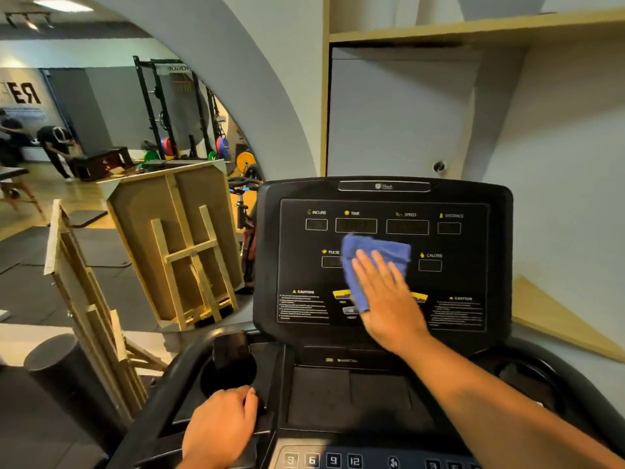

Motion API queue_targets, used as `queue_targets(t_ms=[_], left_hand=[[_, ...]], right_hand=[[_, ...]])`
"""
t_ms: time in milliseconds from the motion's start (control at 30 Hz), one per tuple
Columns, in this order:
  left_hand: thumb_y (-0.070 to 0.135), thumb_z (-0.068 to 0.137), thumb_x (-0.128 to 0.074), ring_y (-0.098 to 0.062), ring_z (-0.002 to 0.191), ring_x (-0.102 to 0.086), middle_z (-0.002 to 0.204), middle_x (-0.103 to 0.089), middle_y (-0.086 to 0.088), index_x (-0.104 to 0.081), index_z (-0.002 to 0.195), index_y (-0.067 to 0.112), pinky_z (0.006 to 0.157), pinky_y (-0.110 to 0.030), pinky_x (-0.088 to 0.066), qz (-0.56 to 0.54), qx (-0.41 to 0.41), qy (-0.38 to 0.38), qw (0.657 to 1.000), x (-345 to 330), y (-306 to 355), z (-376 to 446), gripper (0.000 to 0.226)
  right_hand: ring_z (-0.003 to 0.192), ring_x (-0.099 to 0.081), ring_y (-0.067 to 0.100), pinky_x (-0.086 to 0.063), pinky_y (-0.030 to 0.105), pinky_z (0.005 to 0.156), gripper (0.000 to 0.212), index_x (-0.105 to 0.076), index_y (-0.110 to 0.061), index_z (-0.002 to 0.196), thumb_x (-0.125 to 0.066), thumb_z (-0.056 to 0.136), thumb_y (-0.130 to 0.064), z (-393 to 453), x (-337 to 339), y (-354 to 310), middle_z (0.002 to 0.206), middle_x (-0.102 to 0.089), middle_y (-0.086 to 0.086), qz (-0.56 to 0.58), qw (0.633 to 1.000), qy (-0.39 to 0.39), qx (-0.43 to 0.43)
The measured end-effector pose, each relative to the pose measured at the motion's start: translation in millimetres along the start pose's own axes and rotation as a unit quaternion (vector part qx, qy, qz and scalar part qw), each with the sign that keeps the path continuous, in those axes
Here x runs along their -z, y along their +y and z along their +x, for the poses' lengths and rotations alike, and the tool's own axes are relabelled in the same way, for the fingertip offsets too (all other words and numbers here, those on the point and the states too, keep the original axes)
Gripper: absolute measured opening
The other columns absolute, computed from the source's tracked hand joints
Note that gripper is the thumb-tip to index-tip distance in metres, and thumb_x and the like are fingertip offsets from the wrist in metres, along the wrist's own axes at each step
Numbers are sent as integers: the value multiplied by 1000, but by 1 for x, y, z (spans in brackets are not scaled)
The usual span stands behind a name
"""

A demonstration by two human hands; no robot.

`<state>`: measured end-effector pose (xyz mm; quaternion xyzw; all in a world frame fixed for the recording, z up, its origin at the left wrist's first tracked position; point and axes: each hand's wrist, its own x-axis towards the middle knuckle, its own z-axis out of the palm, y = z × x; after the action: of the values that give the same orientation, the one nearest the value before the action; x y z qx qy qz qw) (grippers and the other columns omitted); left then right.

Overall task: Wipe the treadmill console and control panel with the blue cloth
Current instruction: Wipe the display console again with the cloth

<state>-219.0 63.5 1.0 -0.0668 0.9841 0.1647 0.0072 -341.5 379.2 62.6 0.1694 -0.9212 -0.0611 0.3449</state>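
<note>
The right hand (385, 296), fingers flat, presses the blue cloth (372, 262) against the middle of the console (385, 258); wiping is underway. The left hand (221, 424) grips the console's lower left edge. Next, I judge, sweep toward its edges, then the button panel (338, 460) below.

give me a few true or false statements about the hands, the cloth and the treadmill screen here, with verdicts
1. The right hand presses the folded blue cloth flat against the black treadmill console panel. True.
2. The cloth covers the DISTANCE label. False: it lies mid-panel, between the PULSE and CALORIE labels.
3. The left hand grips the black edge beside the round cup holder. True.
4. The left hand holds a second cloth. False: only one cloth shows, under the right hand.
5. The row of numbered buttons sits above the display. False: it is below, at the frame's bottom edge.
</note>
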Motion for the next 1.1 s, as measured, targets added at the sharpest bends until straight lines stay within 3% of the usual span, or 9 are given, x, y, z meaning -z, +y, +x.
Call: queue_targets(t_ms=[133,300,367,467,600,733,867,1000,1100], left_hand=[[49,104,-33,-9,89,-61,102,-72,8,-68,98,33,87,-31,-51,7,0,-12,1000,2,7,-1,39],[51,102,-33,-14,103,-67,109,-73,7,-67,101,35,86,-33,-50,11,14,-20,1000,6,9,-1,38],[50,103,-32,-11,104,-66,111,-73,9,-68,103,36,86,-31,-49,10,9,-23,1000,8,10,0,38],[49,105,-32,-7,92,-58,113,-71,11,-68,107,38,83,-26,-44,4,0,-17,1000,11,13,2,38],[48,105,-33,-6,87,-49,111,-69,12,-69,109,40,80,-23,-41,1,5,-22,1000,11,14,2,37],[47,106,-35,-4,84,-49,100,-66,14,-70,101,40,80,-23,-43,2,9,-29,1000,9,15,4,36],[48,105,-34,-3,85,-49,104,-67,13,-68,101,41,81,-22,-42,0,9,-30,1000,9,19,6,35],[50,105,-31,-6,87,-50,114,-71,12,-68,107,42,87,-25,-46,19,19,-36,999,8,15,5,38],[49,105,-31,-4,87,-51,104,-67,13,-68,106,42,87,-25,-46,15,19,-40,999,8,17,4,37]], right_hand=[[156,1,27,-10,53,124,70,-4,-13,161,-27,103,-46,-55,18,75,168,-5,9,78,942,24,-326],[154,-3,37,-7,56,124,74,-8,-7,159,-21,102,-51,-23,26,46,167,-10,18,142,866,58,-476],[153,-8,41,-8,56,123,74,-12,-6,158,-25,101,-51,4,27,5,165,-15,21,129,898,52,-418],[153,-4,41,-9,56,123,75,-15,-8,158,-38,99,-49,22,16,-53,166,-12,16,59,985,2,-164],[156,4,28,-9,49,125,74,-15,-16,161,-43,100,-47,10,15,-28,169,-8,4,29,998,-46,15],[156,4,25,-9,49,125,73,-11,-17,161,-42,100,-42,-41,14,52,169,-6,4,31,987,-35,-156],[155,-1,27,-14,55,123,70,-9,-12,161,-23,102,-49,-82,22,76,168,-11,10,117,899,17,-421],[153,-6,40,-18,60,121,77,-2,-5,156,-18,100,-56,-59,21,10,165,-10,22,129,878,-5,-460],[150,-14,48,-20,60,118,81,-19,2,155,-24,99,-56,-41,16,-59,162,-18,26,105,936,-27,-335]])
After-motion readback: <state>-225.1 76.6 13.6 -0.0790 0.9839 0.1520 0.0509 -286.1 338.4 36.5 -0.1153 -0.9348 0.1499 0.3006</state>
